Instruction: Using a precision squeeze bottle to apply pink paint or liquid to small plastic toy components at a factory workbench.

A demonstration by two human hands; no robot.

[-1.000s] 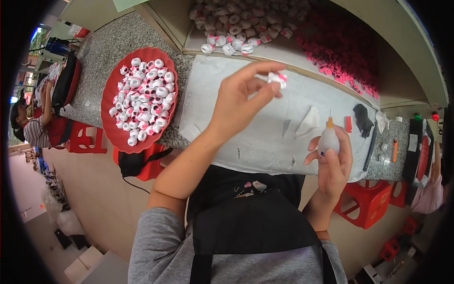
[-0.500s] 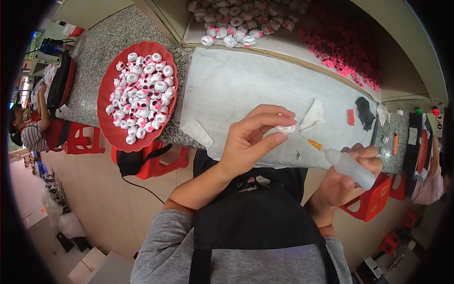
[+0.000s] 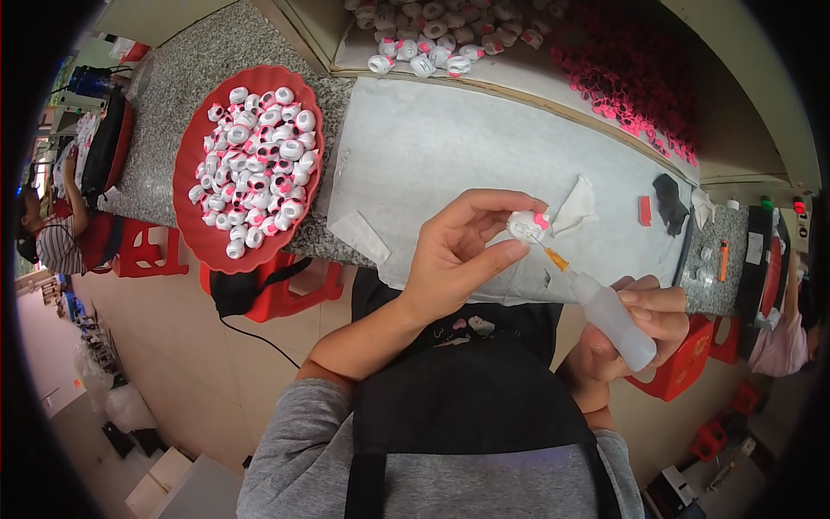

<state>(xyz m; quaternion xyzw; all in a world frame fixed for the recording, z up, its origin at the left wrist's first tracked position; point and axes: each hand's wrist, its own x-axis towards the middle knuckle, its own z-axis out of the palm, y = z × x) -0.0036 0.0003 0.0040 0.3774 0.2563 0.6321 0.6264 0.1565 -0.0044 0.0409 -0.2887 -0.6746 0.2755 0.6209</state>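
Observation:
Between thumb and fingers, my left hand [image 3: 462, 246] pinches a small white toy head [image 3: 526, 226] with a pink patch. My right hand [image 3: 640, 324] grips a translucent squeeze bottle [image 3: 612, 320] with an orange needle tip [image 3: 556, 258]. The needle's point is at the lower right side of the toy head; whether it touches cannot be made out. Both hands are above a white sheet [image 3: 432, 147] on the worktop. At the left, a red scalloped tray [image 3: 194, 221] holds a heap of similar white and pink pieces [image 3: 259, 160].
A shelf at the back holds more white pieces [image 3: 424, 65] and a pile of pink parts [image 3: 640, 121]. A white cloth [image 3: 575, 208], a red block [image 3: 645, 210] and a black cloth [image 3: 670, 205] lie at the right. Red stools [image 3: 298, 285] stand below; another person [image 3: 60, 225] sits far left.
The toy head has turned in my left fingers, now showing its pink patch. My right hand has brought the bottle left and tilted it more steeply, its needle now at the toy head.

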